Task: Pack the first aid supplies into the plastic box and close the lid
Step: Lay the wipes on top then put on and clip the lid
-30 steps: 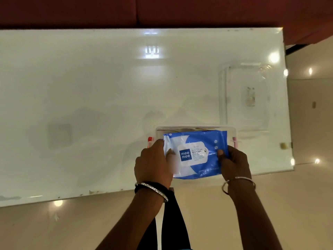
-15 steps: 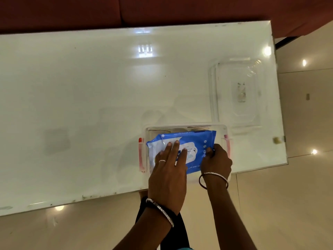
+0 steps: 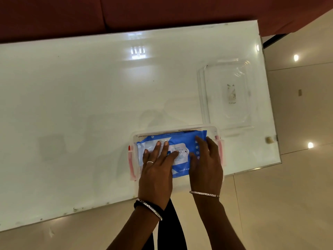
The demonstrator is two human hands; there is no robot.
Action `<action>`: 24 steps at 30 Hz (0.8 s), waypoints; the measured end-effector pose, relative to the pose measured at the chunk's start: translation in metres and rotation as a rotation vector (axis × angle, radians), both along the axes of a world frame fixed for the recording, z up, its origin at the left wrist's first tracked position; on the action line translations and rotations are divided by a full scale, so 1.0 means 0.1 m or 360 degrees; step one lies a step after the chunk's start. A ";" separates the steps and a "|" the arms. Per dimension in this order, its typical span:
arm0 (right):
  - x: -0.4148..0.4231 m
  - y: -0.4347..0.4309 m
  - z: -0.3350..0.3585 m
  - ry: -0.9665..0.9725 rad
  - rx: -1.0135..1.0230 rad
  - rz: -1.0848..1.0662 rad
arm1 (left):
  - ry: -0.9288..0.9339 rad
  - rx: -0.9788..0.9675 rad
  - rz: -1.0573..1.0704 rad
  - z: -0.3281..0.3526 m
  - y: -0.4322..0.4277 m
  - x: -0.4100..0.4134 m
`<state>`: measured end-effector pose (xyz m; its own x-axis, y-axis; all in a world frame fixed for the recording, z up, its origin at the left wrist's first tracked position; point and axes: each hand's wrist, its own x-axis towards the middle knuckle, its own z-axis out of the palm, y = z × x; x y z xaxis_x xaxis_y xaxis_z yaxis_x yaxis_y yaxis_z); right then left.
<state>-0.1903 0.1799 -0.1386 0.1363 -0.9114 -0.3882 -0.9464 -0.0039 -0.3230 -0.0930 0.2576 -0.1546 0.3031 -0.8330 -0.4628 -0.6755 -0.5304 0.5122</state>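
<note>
Head view, looking down: a clear rectangular plastic box sits at the near right part of a glossy white table, with 2 pink latches, 1 at its left end and 1 at its right end. A soft blue and white pack of wet wipes lies in the box mouth, filling it almost end to end; it seems to sit about level with the rim, though glare makes this hard to judge.

The left hand lies flat on the pack's left half, fingers straight and spread, covering part of the white printed label. The right hand rests flat on the pack's right end, fingers straight, its outer edge just beside the right latch. Neither hand grips anything.

Both hands hide the box's near wall, and the pack hides whatever is beneath it. A clear plastic lid lies flat on the table just beyond the box's far right corner; whether they touch cannot be told. Both forearms are cut off by the picture's near edge.
</note>
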 end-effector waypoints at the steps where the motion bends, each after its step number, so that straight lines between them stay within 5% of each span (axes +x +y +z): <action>1: 0.00 0.00 0.00 0.0037 0.0053 0.0050 | 0.0021 -0.0040 0.0031 0.00 -0.01 0.01; 6: -0.01 -0.06 0.04 0.0186 0.0281 0.0318 | 0.0117 -0.0140 0.0096 0.06 -0.06 0.08; 9: 0.00 -0.14 0.16 -0.0008 0.0019 0.0224 | 0.0026 -0.0297 0.0189 0.15 -0.12 0.16; 15: -0.26 -0.66 0.29 -0.0495 -0.0654 -0.0320 | 0.0077 -0.0736 0.0505 0.35 -0.83 0.34; 21: -0.65 -1.16 -0.08 -0.0603 -0.0233 -0.1338 | 0.0139 -0.0716 0.0395 0.14 -1.96 0.40; 24: -0.76 -1.32 -0.23 -0.0602 -0.0096 -0.1574 | 0.0072 -0.0514 0.0149 -0.09 -2.45 0.42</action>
<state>-0.2664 0.0481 -0.1621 -0.5742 -0.6992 -0.4260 -0.3752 0.6872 -0.6221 -0.0505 0.0124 -0.1641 0.3703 -0.9084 -0.1943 -0.6044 -0.3944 0.6922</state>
